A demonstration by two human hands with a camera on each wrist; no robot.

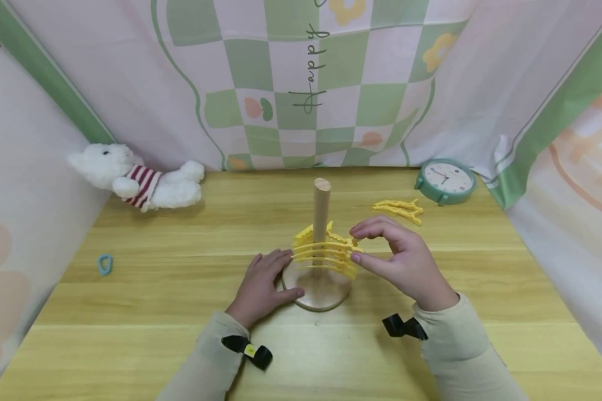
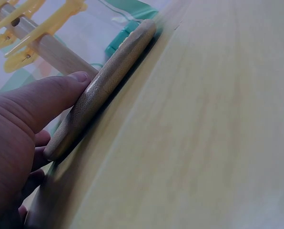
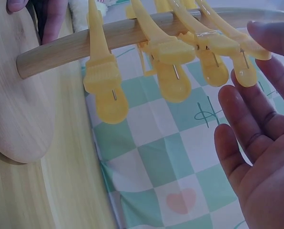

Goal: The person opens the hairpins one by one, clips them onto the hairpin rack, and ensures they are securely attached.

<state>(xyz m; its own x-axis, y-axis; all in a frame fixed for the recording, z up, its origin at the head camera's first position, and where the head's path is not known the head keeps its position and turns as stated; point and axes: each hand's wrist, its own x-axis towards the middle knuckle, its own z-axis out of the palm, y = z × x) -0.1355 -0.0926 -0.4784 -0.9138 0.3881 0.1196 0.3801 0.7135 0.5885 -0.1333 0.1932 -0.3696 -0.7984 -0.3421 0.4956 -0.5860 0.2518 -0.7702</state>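
Note:
A wooden stand with an upright round post (image 1: pixel 322 209) and a disc base (image 1: pixel 317 295) stands on the table. Several yellow hair clips (image 3: pixel 173 86) are clamped across the post, one above another. My left hand (image 1: pixel 263 287) grips the base's edge, thumb on the upper face; its other fingers are partly hidden in the left wrist view. At the upper part of the post, my right hand (image 1: pixel 401 259) pinches the ends of a yellow hair clip (image 3: pixel 247 75) between thumb and fingers. That clip lies across the post.
Two loose yellow clips (image 1: pixel 407 214) lie behind my right hand. A green clock (image 1: pixel 443 181) lies at the back right, and a white plush toy (image 1: pixel 142 186) at the back left. On the left is a small blue loop (image 1: pixel 109 262). A checkered curtain (image 1: pixel 293 72) hangs behind.

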